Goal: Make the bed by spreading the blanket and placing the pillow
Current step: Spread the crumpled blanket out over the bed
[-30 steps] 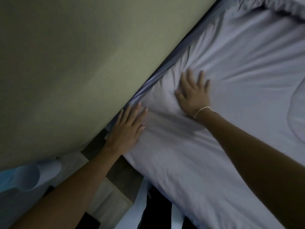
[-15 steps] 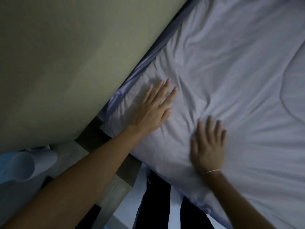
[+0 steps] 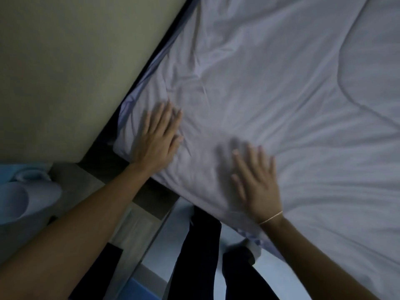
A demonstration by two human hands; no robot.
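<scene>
While a pale blanket is covering the bed, its left edge is lying against the wall and its corner is sitting beside dark flooring. Both hands are pressing flat, fingers spread, gripping nothing: left hand at that corner, right hand near the blanket's front edge.

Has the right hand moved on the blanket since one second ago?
Yes. The right hand, flat and open on the blanket, was then far up near the wall; it has slid back toward the bed's near edge, away from the wall.
</scene>
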